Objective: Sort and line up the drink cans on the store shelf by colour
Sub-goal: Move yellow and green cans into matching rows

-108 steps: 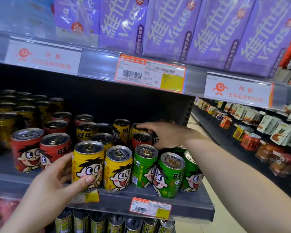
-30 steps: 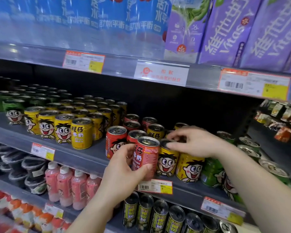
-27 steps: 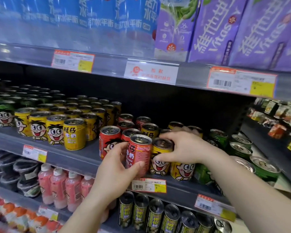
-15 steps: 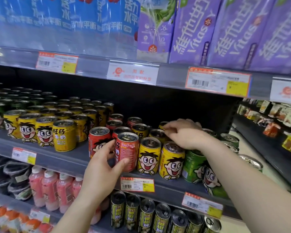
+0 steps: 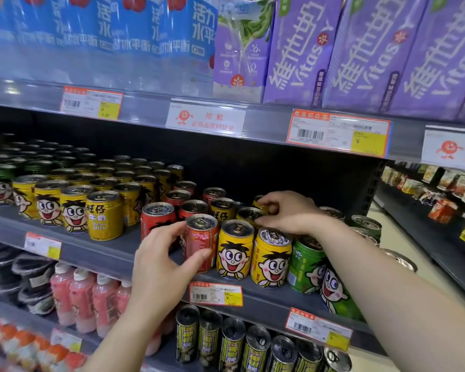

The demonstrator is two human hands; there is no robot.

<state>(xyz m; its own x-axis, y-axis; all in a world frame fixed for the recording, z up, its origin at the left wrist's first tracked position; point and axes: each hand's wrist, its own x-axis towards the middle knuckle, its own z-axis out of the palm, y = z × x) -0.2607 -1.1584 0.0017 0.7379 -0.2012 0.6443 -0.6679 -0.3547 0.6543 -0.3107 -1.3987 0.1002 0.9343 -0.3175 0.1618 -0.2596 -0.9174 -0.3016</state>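
Head view, left to right: a tidy block of yellow cans (image 5: 102,214) fills the shelf's (image 5: 105,255) left part, with a bare strip between it and the mixed cluster. The left hand (image 5: 163,260) curls round a red can (image 5: 200,242) at the front lip, thumb and fingers on its sides. Just beside it stand two yellow front cans (image 5: 235,248), then green cans (image 5: 308,264). The right hand (image 5: 287,212) reaches over them, fingertips pinching a yellow back can (image 5: 261,204). Risk: the right forearm hangs low over the front cans' tops, so lifting out could tip one off the lip. The red can sits near that edge too. The bare strip gives the best open room; overhead clearance looks ample.
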